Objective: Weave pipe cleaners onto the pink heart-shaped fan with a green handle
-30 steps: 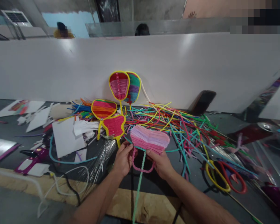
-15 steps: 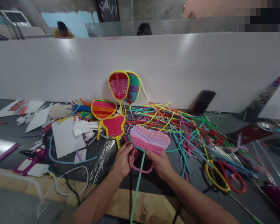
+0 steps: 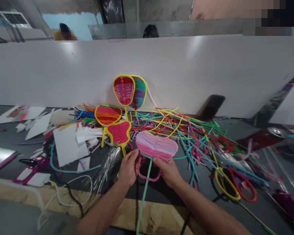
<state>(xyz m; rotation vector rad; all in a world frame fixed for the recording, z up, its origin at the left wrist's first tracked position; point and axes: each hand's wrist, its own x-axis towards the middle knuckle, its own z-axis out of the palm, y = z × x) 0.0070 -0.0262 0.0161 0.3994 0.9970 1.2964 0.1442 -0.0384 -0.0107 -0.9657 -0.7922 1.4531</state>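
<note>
I hold a pink and lilac heart-shaped fan [image 3: 156, 145] made of fuzzy wires, just above the dark table. My left hand [image 3: 128, 168] pinches its lower left edge. My right hand [image 3: 168, 171] grips its lower right edge. A pink wire loop [image 3: 148, 178] curves beneath the fan between both hands. A long mint-green fuzzy wire [image 3: 144, 195] runs down from the fan's base toward me.
Finished fans [image 3: 129, 90] lean on the white partition [image 3: 210, 68]; two more fans [image 3: 112, 122] lie flat. A heap of coloured wires [image 3: 196, 137] spreads right. White paper sheets [image 3: 68, 143], a purple glue gun [image 3: 31, 163], red and yellow loops [image 3: 235, 186] and a dark phone [image 3: 210, 107] lie around.
Almost nothing differs: both hands keep their hold on the fan, and the view has shifted very slightly.
</note>
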